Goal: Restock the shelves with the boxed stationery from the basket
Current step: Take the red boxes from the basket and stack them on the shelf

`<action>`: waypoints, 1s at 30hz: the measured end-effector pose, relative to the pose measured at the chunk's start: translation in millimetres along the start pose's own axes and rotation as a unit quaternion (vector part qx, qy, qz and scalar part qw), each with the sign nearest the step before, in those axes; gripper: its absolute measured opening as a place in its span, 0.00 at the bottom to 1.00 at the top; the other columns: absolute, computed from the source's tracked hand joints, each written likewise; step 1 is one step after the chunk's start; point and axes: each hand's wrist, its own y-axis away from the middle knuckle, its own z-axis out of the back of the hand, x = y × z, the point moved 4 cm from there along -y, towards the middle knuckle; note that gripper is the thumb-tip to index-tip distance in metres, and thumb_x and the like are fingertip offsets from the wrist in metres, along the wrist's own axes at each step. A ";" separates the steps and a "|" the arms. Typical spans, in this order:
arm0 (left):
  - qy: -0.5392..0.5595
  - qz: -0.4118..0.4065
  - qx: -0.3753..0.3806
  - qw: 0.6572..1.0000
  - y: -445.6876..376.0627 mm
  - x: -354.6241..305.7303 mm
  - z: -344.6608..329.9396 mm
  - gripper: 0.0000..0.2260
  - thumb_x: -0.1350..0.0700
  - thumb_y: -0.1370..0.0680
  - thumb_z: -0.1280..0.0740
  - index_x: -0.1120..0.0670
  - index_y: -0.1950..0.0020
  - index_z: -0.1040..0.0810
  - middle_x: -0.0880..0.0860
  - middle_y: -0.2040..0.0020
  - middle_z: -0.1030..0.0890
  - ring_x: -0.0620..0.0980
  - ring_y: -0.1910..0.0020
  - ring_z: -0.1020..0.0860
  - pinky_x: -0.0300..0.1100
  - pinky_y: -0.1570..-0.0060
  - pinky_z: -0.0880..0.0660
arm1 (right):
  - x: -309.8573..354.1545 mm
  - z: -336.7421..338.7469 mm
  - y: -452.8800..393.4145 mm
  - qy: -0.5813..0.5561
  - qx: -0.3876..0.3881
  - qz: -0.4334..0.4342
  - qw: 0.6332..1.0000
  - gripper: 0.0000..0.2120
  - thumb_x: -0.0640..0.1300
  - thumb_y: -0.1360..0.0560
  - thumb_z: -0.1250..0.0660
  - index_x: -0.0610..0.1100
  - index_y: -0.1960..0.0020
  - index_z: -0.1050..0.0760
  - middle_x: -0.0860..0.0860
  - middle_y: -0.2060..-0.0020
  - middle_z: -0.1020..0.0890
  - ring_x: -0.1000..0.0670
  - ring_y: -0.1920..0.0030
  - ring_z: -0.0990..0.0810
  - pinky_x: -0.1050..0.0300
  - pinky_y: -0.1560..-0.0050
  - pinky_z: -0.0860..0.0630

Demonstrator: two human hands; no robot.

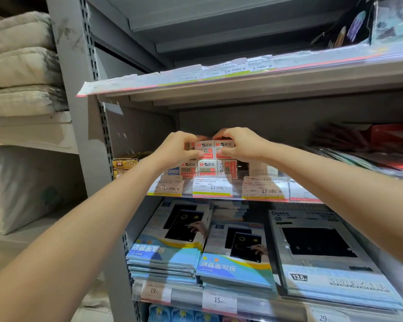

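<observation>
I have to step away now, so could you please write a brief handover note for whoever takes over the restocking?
Left hand and right hand both grip the upper row of red-and-white boxes on the middle shelf.
Done: a lower row of boxes already sits beneath, behind the price tags.
Left: settle this row, let go, fetch more. The basket is out of view.

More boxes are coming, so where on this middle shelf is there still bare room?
Bare room lies above the low boxes right of the red-and-white stack. The stack, gripped by both hands, and the gold boxes crowd the left.
</observation>
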 end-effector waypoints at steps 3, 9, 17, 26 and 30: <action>-0.010 -0.002 -0.011 1.000 2.8 0.9 -3.9 0.17 0.54 0.24 0.32 0.53 0.35 0.25 0.52 0.45 0.19 0.45 0.51 0.20 0.41 0.52 0.22 | 0.4 -0.6 0.1 0.006 0.002 -0.009 1.000 0.21 0.46 0.24 0.36 0.46 0.31 0.32 0.48 0.40 0.22 0.54 0.51 0.25 0.62 0.54 0.28; -0.134 -0.014 -0.051 0.990 10.5 -0.5 -11.0 0.26 0.51 0.23 0.35 0.48 0.26 0.39 0.53 0.28 0.32 0.55 0.27 0.39 0.62 0.28 0.46 | -1.0 -6.8 12.6 0.043 -0.069 -0.006 0.997 0.26 0.49 0.24 0.39 0.49 0.27 0.40 0.47 0.27 0.36 0.47 0.30 0.33 0.51 0.32 0.35; 0.056 -0.107 -0.243 0.962 90.7 -30.0 -23.6 0.11 0.56 0.29 0.32 0.56 0.47 0.27 0.51 0.57 0.24 0.47 0.60 0.26 0.32 0.59 0.31 | 12.1 -6.2 91.8 -0.105 -0.262 0.085 0.955 0.12 0.41 0.27 0.36 0.42 0.44 0.26 0.49 0.52 0.22 0.52 0.55 0.23 0.59 0.55 0.25; 0.125 0.009 0.036 0.991 206.3 3.4 -159.3 0.09 0.45 0.33 0.35 0.49 0.62 0.28 0.46 0.75 0.28 0.43 0.75 0.32 0.37 0.71 0.34 | -14.3 -139.8 210.7 -0.254 -0.002 0.000 0.967 0.07 0.43 0.28 0.35 0.46 0.51 0.27 0.50 0.71 0.23 0.55 0.72 0.28 0.67 0.69 0.32; 0.082 0.126 0.202 0.968 264.4 37.5 -234.9 0.09 0.46 0.33 0.33 0.49 0.63 0.29 0.47 0.73 0.27 0.42 0.74 0.31 0.41 0.68 0.35 | -37.5 -224.8 265.3 -0.280 0.115 -0.090 0.949 0.09 0.38 0.28 0.34 0.51 0.53 0.27 0.53 0.74 0.26 0.58 0.73 0.31 0.67 0.69 0.34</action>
